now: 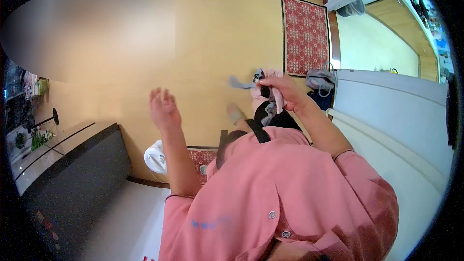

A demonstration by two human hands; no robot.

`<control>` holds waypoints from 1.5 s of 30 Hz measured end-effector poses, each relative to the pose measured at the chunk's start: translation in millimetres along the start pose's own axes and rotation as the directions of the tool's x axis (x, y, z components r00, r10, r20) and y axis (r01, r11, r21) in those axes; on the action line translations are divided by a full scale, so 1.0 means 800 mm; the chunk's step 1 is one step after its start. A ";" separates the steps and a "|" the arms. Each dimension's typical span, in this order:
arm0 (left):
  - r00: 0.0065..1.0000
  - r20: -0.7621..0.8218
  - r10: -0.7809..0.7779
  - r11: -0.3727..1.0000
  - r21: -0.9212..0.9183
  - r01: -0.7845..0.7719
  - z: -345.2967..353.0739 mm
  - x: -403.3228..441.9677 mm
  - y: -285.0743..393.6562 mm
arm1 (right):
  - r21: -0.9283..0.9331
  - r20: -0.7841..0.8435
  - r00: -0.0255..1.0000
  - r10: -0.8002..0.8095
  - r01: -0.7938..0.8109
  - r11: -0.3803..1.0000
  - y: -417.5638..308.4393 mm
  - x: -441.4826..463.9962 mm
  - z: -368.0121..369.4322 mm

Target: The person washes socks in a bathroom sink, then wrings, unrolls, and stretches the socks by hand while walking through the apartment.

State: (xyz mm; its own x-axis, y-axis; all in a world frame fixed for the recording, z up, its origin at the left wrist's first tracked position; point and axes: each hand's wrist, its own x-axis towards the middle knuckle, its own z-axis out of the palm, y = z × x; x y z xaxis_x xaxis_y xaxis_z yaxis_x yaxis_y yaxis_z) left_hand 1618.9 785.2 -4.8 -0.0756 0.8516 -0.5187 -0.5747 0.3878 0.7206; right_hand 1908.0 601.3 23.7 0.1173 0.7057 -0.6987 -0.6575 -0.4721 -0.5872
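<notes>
My right hand [286,92] grips a bundle of clothes [276,100] in pale pink, black and grey. A grey strip of cloth [241,83] sticks out of it to the left. Its fingers are wrapped round the upper part, and the lower part hangs against dark fabric near my waist. To the left, my left hand [165,109] is raised over the floor with nothing in it, its fingers loosely apart and slightly blurred.
A red patterned mat [306,36] lies before a doorway at the upper right. A grey bag [321,78] rests by the white panel [386,96]. A white round appliance [155,157] and a dark grey panel [77,174] are at left. The upper left is blurred.
</notes>
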 end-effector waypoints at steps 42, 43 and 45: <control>0.982 0.137 0.130 0.882 0.437 -0.178 0.174 0.245 0.177 | -0.233 0.437 0.891 0.121 -0.017 0.972 -0.229 0.374 0.425; 0.976 0.124 0.181 0.867 0.448 -0.218 0.162 0.251 0.189 | -0.238 0.500 0.855 0.135 -0.015 0.971 -0.225 0.380 0.446; 0.984 0.026 0.176 0.893 0.416 -0.171 0.146 0.264 0.213 | -0.368 0.568 0.795 0.215 0.011 0.930 -0.216 0.393 0.474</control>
State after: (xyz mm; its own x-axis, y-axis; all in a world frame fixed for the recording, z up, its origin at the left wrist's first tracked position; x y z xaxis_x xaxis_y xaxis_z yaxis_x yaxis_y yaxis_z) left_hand 1600.2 1072.2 62.5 -0.1542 0.9154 -0.3718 -0.1618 0.3479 0.9235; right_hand 1776.5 1105.1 60.5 -0.4706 0.7593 -0.4494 -0.3364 -0.6253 -0.7042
